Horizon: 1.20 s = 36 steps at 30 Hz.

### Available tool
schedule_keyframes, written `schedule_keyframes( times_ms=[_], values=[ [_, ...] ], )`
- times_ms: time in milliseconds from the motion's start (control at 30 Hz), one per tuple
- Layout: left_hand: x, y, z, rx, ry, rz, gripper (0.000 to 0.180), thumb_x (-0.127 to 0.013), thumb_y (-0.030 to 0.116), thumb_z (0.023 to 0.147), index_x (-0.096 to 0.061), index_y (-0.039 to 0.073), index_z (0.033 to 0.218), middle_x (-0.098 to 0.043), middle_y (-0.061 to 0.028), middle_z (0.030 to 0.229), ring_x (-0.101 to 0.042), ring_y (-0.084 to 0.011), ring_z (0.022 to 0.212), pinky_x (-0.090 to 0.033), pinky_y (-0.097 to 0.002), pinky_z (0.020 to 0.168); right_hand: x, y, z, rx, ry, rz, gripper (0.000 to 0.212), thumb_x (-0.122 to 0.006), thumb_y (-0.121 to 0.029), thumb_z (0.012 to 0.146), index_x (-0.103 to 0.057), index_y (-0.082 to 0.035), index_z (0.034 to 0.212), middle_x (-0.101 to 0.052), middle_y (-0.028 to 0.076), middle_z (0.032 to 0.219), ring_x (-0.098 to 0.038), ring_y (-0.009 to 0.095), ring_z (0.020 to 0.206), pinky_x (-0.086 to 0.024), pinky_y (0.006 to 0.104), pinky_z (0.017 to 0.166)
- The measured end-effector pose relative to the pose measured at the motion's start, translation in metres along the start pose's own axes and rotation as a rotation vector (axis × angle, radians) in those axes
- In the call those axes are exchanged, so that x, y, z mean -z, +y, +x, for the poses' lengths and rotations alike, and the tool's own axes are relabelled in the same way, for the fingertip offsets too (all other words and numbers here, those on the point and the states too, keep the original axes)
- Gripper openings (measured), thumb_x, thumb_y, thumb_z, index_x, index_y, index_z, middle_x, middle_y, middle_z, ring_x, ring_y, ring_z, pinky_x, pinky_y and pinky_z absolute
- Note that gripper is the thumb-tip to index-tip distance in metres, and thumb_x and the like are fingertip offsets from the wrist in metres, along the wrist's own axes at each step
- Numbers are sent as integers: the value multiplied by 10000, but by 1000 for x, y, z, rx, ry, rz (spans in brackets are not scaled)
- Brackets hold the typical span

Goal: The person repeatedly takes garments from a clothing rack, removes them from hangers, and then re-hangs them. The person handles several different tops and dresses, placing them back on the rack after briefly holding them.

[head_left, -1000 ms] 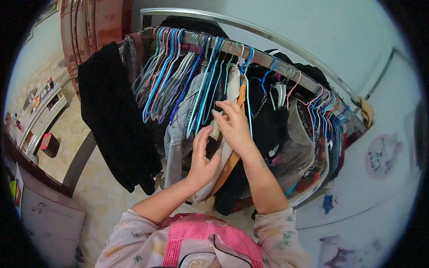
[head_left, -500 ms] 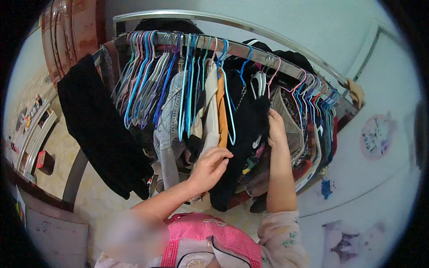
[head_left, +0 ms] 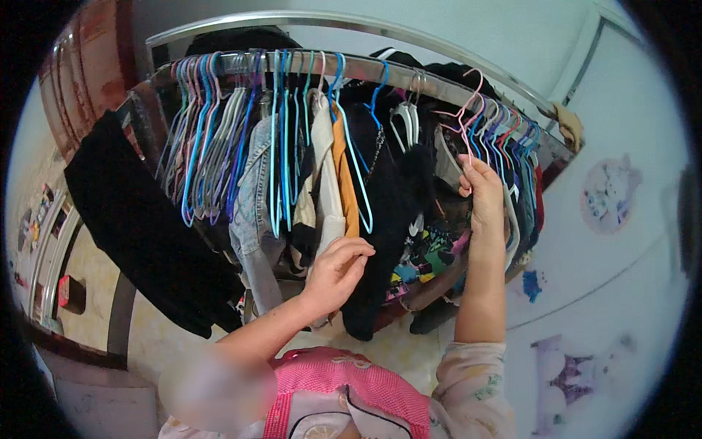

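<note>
My right hand [head_left: 481, 192] is closed at the lower end of a pink hanger [head_left: 462, 126] on the right half of the rack. Just left of it hangs a brown-grey garment [head_left: 447, 167], with a multicoloured patterned garment [head_left: 423, 257] below. My left hand [head_left: 338, 272] lies in front of the clothes, fingers loosely bent and gripping nothing. Around it are an orange garment [head_left: 344, 175], a cream garment [head_left: 327, 183] and a fuzzy black garment [head_left: 369, 300]. I cannot tell whether the left hand touches them.
The metal rack rail [head_left: 248, 60] carries several bare hangers [head_left: 212, 146] on the left. Black trousers [head_left: 139, 234] drape over its left end, near a denim jacket [head_left: 252, 197]. More clothes [head_left: 523, 197] are packed at the right end. A pale door with stickers [head_left: 610, 194] stands to the right.
My right hand has moved right, from the fuzzy black garment to the pink hanger. More of the multicoloured garment shows. My left hand has barely moved, while the view has shifted slightly.
</note>
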State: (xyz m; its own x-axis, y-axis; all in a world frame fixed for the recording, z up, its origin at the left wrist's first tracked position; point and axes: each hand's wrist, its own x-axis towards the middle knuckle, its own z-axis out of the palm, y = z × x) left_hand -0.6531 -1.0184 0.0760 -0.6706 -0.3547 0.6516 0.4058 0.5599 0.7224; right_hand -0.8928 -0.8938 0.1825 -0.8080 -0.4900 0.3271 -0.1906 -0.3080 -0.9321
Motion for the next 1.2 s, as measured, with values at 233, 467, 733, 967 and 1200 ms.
schedule_keyframes(
  times_ms=[233,467,733,967,1200],
  values=[
    [-10,2,4,0,-149,-183,105,-552,6,839,-605,2,931,-608,-121,994,-575,-239,951,-446,-329,840,28,-28,-114,3,209,-235,205,-561,-161,879,-610,-6,1003,-490,-26,686,-427,68,629,-310,204,571],
    [-63,22,-8,39,-368,-530,143,-541,-42,827,-614,11,938,-609,-115,978,-585,-215,924,-454,-305,817,37,-80,-260,-21,451,-276,149,-590,-84,839,-606,34,929,-454,10,789,-430,93,637,-324,201,587],
    [-98,58,-32,1,-692,-792,183,-480,-72,862,-593,-12,992,-591,-103,973,-582,-140,872,-462,-242,760,17,-115,-361,-13,689,-352,187,-606,-127,828,-616,43,906,-414,6,756,-418,99,625,-312,209,569],
    [-159,44,-50,122,-842,-1117,266,-454,-8,903,-516,-35,1160,-595,-129,1043,-593,-165,913,-475,-287,808,40,-70,-399,-104,791,-377,145,-594,-84,832,-621,28,919,-436,-7,769,-417,79,641,-322,201,589],
    [-233,85,-84,332,-1262,-1401,535,-484,188,930,-257,11,1382,-417,-207,1315,-435,-286,1214,-370,-389,986,90,-4,-452,-77,811,-412,142,-554,-66,857,-617,22,948,-441,-9,807,-418,75,672,-335,196,616]
  ],
)
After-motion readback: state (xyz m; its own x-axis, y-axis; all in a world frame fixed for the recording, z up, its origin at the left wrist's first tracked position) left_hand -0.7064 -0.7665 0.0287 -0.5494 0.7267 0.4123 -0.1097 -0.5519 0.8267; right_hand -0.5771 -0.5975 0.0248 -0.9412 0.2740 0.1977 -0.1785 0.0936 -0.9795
